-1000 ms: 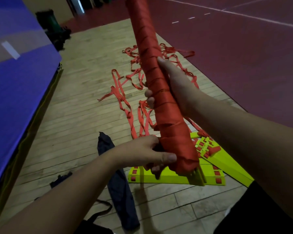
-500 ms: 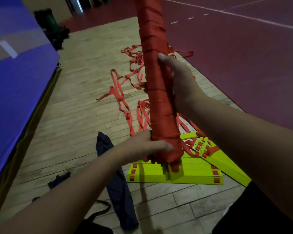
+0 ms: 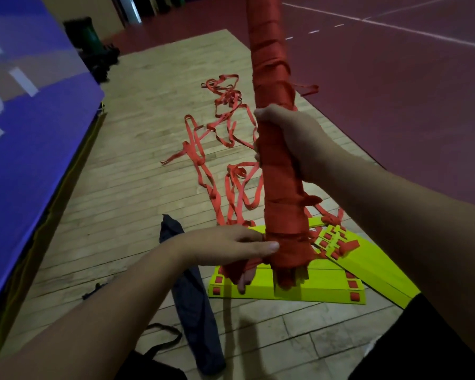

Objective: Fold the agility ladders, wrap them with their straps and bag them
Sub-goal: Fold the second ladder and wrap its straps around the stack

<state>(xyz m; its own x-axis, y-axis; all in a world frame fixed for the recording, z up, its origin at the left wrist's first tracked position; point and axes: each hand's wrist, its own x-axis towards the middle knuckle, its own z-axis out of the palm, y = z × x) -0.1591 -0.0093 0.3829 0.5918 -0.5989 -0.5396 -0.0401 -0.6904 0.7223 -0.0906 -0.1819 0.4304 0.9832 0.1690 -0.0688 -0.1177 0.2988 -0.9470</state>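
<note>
Since the earlier frames the bundle [image 3: 274, 160] has swung from a lean to nearly upright, and the right hand [image 3: 294, 144] has closed fully round its middle. That hand's fingers are wrapped about the red roll, their tips mostly hidden behind it. The left hand [image 3: 231, 246] sits at the bundle's foot, thumb pressed to the wrapping and fingers curled beneath, pinching the strap end [image 3: 239, 266] that drapes over them. Whether that end is tucked in cannot be made out.

Held in the air in front of the person, the bundle has its long axis vertical over the yellow rungs [image 3: 285, 289] stacked on the floor. The bag [image 3: 192, 297] lies flat on the boards, below and left of the bundle's foot, its length running away from the person. The left hand is the nearer to it. Bagging would likely need the bundle lowered and turned into line with it.

The bundle's top is cut off by the frame edge. The bag's mouth is too dark to find. Loose straps [image 3: 225, 149] trail beyond.
</note>
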